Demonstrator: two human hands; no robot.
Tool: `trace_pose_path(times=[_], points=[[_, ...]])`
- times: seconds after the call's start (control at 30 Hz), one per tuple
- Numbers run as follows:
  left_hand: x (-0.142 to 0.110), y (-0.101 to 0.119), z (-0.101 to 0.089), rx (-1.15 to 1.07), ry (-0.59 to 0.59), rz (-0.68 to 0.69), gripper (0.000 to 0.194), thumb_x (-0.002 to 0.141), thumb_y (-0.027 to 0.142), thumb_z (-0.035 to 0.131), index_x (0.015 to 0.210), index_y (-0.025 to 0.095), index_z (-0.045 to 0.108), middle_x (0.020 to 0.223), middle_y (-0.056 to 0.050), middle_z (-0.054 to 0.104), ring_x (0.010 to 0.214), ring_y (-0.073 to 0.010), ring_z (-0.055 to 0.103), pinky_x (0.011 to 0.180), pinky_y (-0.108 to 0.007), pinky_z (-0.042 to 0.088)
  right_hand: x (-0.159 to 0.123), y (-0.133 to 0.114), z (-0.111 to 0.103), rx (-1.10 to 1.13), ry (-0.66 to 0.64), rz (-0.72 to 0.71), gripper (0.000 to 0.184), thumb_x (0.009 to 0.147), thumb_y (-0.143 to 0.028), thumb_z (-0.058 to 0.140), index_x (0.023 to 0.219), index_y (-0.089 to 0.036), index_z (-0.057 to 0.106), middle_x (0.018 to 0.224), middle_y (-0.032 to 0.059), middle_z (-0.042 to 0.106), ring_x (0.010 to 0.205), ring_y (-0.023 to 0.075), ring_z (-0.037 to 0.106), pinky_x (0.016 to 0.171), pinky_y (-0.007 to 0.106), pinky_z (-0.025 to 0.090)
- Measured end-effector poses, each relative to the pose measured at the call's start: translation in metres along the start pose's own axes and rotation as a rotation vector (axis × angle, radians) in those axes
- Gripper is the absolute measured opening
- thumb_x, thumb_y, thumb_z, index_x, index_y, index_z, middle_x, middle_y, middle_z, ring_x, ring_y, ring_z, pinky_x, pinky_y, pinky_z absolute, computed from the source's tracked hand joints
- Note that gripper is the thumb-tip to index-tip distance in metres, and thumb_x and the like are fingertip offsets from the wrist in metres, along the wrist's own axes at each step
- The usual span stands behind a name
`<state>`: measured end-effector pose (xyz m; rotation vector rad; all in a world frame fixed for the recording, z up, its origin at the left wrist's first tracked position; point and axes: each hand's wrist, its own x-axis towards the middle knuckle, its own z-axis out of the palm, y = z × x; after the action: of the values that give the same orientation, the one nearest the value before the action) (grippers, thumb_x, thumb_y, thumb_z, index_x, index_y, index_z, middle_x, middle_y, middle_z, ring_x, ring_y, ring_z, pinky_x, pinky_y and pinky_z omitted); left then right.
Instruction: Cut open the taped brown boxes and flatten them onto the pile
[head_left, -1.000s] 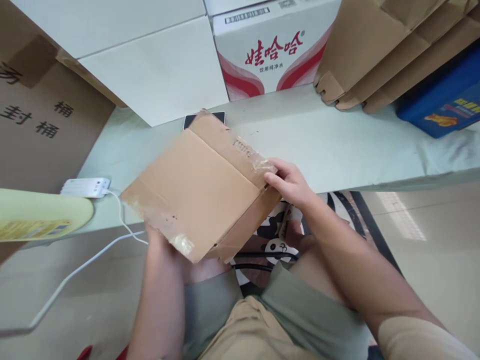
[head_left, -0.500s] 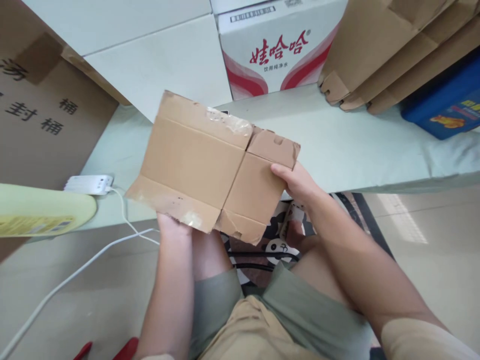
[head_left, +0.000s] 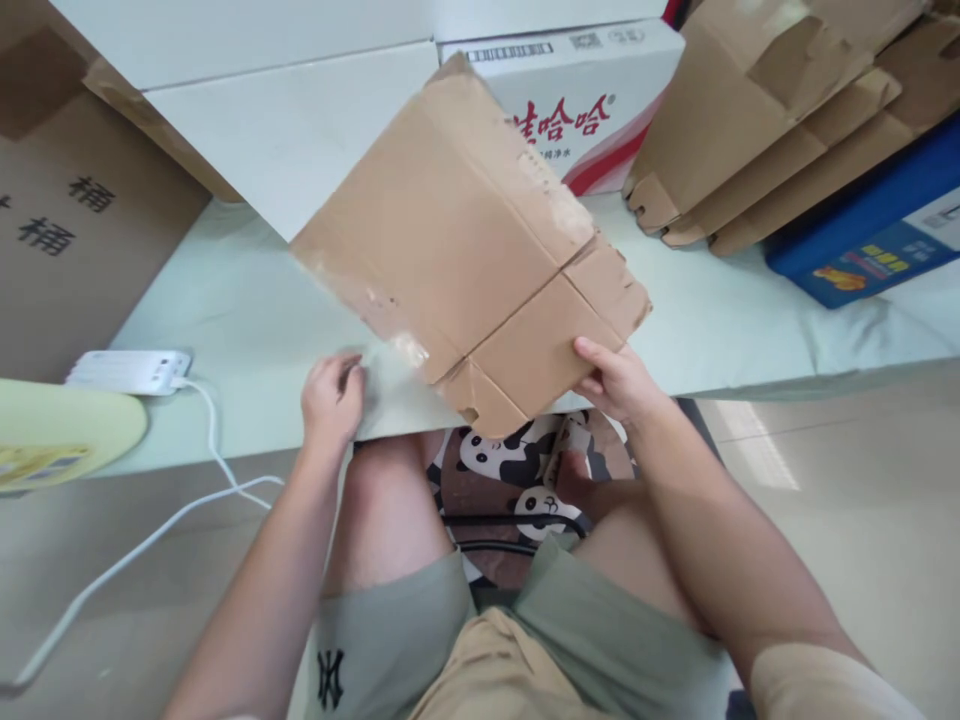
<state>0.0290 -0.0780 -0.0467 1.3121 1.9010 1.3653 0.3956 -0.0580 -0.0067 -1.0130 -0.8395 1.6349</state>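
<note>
At the far left a large brown carton [head_left: 112, 290] with dark printed characters stands beyond the desk [head_left: 240, 310], and in front of it a pale yellow-green object [head_left: 75, 425] juts in over the near edge, only partly in view. Just beside it lies a white power bank [head_left: 131, 372], set near the edge probably so that its white cable [head_left: 214, 440] can drop freely toward the floor. Next comes the left hand [head_left: 330, 395], its fingers curled at the desk's edge and well apart from the cardboard; a dark patch shows by the thumb, and I cannot tell whether this grip is closed on something small. Behind, a plain white box [head_left: 285, 150] backs the desk. In the middle is the creased brown cardboard [head_left: 480, 230], tilted above the desk, its nearest flap reaching past the edge over the lap. The right hand [head_left: 615, 380] alone carries it, its grip clamped on the near right panel, thumb on top and fingers beneath, likely because one pinch there keeps so light a sheet spread out. Farther right, a white box with red lettering [head_left: 592, 100] stands at the back, then brown cardboard pieces [head_left: 750, 130] lean closely together, presumably to save room, against a blue package [head_left: 862, 220].
</note>
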Motion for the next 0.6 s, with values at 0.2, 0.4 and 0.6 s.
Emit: trace_pose_path(times=[0.2, 0.4, 0.6], points=[[-0.005, -0.012, 0.009, 0.460, -0.093, 0.236, 0.023, 0.076, 0.028, 0.068, 0.098, 0.023, 0.073, 0.112, -0.015, 0.067, 0.116, -0.0393, 0.063, 0.113, -0.054, 0.042, 0.012, 0.017, 0.014, 0.053, 0.257, -0.081, 0.062, 0.049, -0.044, 0.099, 0.092, -0.023, 0.059, 0.067, -0.0097, 0.058, 0.041, 0.0030, 0.035, 0.034, 0.019, 0.028], [-0.010, 0.004, 0.006, 0.730, -0.199, 0.232, 0.038, 0.090, 0.029, 0.051, 0.118, 0.014, 0.072, 0.124, -0.019, 0.068, 0.120, -0.0391, 0.063, 0.107, -0.052, 0.047, 0.013, 0.009, 0.026, 0.066, 0.502, -0.282, 0.054, 0.059, -0.039, 0.094, 0.096, -0.024, 0.057, 0.073, -0.0111, 0.061, 0.042, 0.0019, 0.036, 0.033, 0.017, 0.030], [-0.011, 0.005, 0.003, 0.705, -0.190, 0.241, 0.041, 0.091, 0.028, 0.050, 0.118, 0.011, 0.075, 0.124, -0.020, 0.071, 0.118, -0.0380, 0.066, 0.107, -0.052, 0.049, -0.002, -0.056, 0.001, 0.076, 0.868, -0.500, 0.020, 0.091, -0.024, 0.070, 0.097, -0.024, 0.050, 0.082, -0.0097, 0.061, 0.047, 0.0024, 0.049, 0.033, 0.014, 0.033]])
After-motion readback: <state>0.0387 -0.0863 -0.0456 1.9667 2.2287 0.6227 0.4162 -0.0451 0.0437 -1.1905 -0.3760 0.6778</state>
